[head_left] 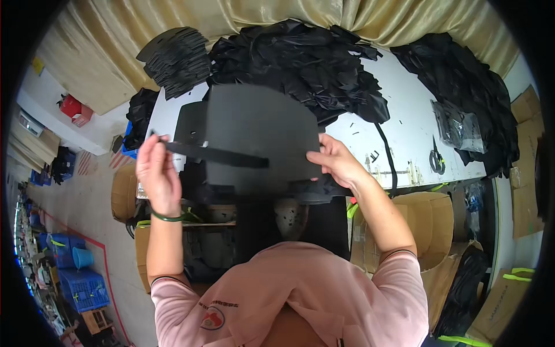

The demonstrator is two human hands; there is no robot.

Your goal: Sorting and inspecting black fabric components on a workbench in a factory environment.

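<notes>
Over the near edge of the white table (407, 87): a broad black panel (260, 127), curved at its upper right, face toward the wearer; whether its lower edge rests on the table cannot be told.
Right hand (340, 162): above the table's near edge, closed in a pinch on the panel's right side, thumb on the near face, the other fingers partly hidden behind it.
Left hand (157, 173): at the table's near left corner, fingers curled up, thumb and fingertips pinching one end of a black strap (225, 156).
Strap: runs rightward from the left hand above the table's near side, in front of the panel; whether it touches the panel cannot be told.
Bracelet (166, 217): dark green, on the left wrist, just off the table's near left corner.
Stack (176, 61): black pieces layered on the table's far left.
Heap (289, 63): loose, shiny black pieces along the middle of the table's far side.
Second heap (462, 87): more black material on the table's right end, a clear bag (459, 127) against it.
Scissors (437, 160): black-handled, near the table's front right corner.
Cardboard box (425, 225): open, below the table's near edge, on the right.
</notes>
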